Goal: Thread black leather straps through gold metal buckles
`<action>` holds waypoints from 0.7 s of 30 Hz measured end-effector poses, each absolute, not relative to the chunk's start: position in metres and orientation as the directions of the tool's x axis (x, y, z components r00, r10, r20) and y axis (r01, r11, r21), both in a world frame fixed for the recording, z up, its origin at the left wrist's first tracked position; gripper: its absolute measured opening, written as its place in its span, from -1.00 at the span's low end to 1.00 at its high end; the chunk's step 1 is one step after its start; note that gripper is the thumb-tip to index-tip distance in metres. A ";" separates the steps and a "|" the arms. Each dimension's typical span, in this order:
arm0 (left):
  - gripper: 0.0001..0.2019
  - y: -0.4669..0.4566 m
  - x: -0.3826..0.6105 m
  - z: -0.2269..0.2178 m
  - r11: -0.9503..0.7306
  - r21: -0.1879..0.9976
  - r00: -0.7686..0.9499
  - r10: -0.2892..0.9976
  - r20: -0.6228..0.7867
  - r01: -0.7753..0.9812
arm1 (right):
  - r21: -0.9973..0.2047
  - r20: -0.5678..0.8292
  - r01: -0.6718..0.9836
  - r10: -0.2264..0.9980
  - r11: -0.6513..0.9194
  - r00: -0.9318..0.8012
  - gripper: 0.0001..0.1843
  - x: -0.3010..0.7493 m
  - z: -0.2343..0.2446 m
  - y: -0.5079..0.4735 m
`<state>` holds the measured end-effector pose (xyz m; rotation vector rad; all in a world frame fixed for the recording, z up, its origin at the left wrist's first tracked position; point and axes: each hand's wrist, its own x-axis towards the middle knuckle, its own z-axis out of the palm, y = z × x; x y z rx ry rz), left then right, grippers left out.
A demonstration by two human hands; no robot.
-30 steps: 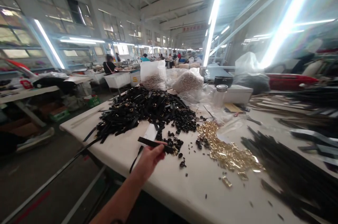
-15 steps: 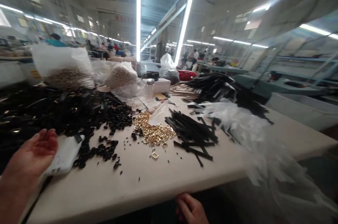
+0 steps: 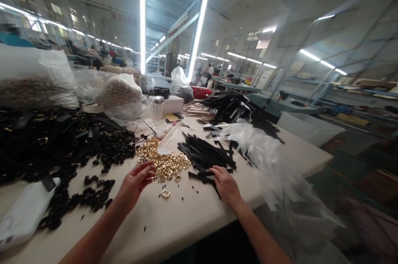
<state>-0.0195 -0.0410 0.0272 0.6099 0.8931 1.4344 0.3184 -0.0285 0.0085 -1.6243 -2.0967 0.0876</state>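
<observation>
My left hand (image 3: 138,182) hovers at the near left edge of a pile of gold metal buckles (image 3: 172,165). Its fingers are loosely bent and slightly apart, with nothing visible in them. To the right, my right hand (image 3: 226,185) reaches over the loose black straps (image 3: 202,176) at the near end of a strap bundle (image 3: 205,150). Those fingers are stretched out, the tips at a strap; whether they press on it I cannot tell. A single gold buckle (image 3: 166,194) lies apart, between the hands.
Black plastic pieces (image 3: 93,191) and a large dark heap (image 3: 46,144) cover the left. A white phone-like object (image 3: 26,214) lies near left. White strips (image 3: 264,144) hang over the right edge. Behind stand a jar (image 3: 158,108), filled plastic bags (image 3: 120,92) and more black straps (image 3: 233,104).
My left hand has moved from beside the white object rightward to the buckles. My right hand has risen from the table's front edge to the black straps. The view has turned right.
</observation>
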 end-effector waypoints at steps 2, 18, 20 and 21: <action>-0.66 -0.045 -0.011 0.018 0.113 0.868 -0.057 0.985 -0.160 -0.483 | -0.216 0.312 0.938 0.929 0.271 -0.197 -0.62 0.321 0.001 -0.010; -0.55 -0.047 0.005 0.008 0.131 0.948 0.096 0.990 -0.107 -0.292 | -0.715 0.182 0.608 0.931 0.346 -0.317 -0.67 0.218 0.030 -0.041; -0.57 -0.048 0.004 0.004 0.138 0.948 0.119 0.987 -0.108 -0.285 | -0.779 0.153 0.540 0.932 0.318 -0.328 -0.69 0.202 0.028 -0.052; -0.57 -0.048 0.003 0.003 0.145 0.949 0.132 0.985 -0.111 -0.280 | -0.809 0.140 0.508 0.936 0.297 -0.324 -0.70 0.198 0.026 -0.056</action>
